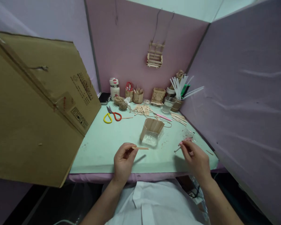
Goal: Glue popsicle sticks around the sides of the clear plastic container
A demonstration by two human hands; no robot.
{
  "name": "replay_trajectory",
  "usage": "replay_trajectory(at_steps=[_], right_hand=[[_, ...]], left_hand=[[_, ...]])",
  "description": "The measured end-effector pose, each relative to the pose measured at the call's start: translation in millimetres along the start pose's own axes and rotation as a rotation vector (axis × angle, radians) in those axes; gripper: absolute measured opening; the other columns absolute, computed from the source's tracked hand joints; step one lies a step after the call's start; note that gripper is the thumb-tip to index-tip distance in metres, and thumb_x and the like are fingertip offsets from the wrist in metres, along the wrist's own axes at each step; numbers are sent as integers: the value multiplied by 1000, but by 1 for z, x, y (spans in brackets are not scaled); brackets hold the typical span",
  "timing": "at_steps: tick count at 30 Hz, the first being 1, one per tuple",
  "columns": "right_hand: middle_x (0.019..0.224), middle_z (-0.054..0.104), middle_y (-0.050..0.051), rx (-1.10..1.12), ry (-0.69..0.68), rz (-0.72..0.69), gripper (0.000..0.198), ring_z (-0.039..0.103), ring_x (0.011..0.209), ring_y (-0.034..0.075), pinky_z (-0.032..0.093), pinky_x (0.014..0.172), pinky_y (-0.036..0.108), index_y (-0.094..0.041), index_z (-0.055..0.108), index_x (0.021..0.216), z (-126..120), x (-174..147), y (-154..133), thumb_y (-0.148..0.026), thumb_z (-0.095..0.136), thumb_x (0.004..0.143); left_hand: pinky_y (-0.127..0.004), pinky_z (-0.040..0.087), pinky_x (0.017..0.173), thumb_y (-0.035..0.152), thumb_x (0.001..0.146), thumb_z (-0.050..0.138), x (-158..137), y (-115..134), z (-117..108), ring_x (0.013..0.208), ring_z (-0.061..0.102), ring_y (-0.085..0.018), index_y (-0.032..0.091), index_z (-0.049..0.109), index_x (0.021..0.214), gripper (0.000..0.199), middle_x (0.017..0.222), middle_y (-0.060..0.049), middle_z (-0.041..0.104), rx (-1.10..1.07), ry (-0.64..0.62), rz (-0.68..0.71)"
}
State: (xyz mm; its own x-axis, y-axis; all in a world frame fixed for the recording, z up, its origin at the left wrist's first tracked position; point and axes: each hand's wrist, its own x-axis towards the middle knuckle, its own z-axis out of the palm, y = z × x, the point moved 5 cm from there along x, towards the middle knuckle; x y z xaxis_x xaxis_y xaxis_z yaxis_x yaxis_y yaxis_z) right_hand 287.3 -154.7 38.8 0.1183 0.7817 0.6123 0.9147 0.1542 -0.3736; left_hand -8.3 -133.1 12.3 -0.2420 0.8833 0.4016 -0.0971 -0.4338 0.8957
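My left hand pinches a flat wooden craft stick by one end, holding it level above the table's front part. To the right, my right hand is closed on a thin stick with a small dark tip pointing down and left. Something pink shows at its fingertips; I cannot tell whether it belongs to the stick. Between and beyond the hands stands a clear plastic container, its back and left sides covered with upright wooden sticks. A crumpled pink and clear scrap lies just behind my right hand.
Scissors lie at left, near twine balls. Loose wooden sticks, a pink pen and a cup of liquid are farther back. White glue sticks rise from a pot. A large cardboard sheet leans at left.
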Motion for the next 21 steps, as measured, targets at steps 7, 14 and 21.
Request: replay_trajectory(at_steps=[7, 14, 21], right_hand=[[100, 66, 19, -378, -315, 260, 39, 62, 96, 31, 47, 86, 40, -9, 67, 104, 7, 4, 72, -42, 61, 84], [97, 65, 21, -477, -375, 306, 44, 61, 95, 33, 45, 85, 40, -7, 65, 106, 21, 1, 79, -45, 60, 85], [92, 69, 16, -90, -226, 356, 46, 61, 85, 28, 47, 77, 39, -13, 68, 97, 3, 6, 84, -53, 48, 86]], left_hand=[[-24, 56, 76, 19, 84, 68, -11, -12, 4, 90, 66, -15, 21, 69, 90, 7, 94, -4, 70, 139, -138, 166], [-27, 59, 78, 26, 83, 70, -14, -19, 1, 87, 69, -16, 20, 70, 93, 12, 94, -4, 71, 169, -88, 85], [-28, 60, 79, 32, 83, 70, -15, -20, 1, 81, 72, -15, 19, 69, 94, 17, 95, -6, 74, 125, -76, -10]])
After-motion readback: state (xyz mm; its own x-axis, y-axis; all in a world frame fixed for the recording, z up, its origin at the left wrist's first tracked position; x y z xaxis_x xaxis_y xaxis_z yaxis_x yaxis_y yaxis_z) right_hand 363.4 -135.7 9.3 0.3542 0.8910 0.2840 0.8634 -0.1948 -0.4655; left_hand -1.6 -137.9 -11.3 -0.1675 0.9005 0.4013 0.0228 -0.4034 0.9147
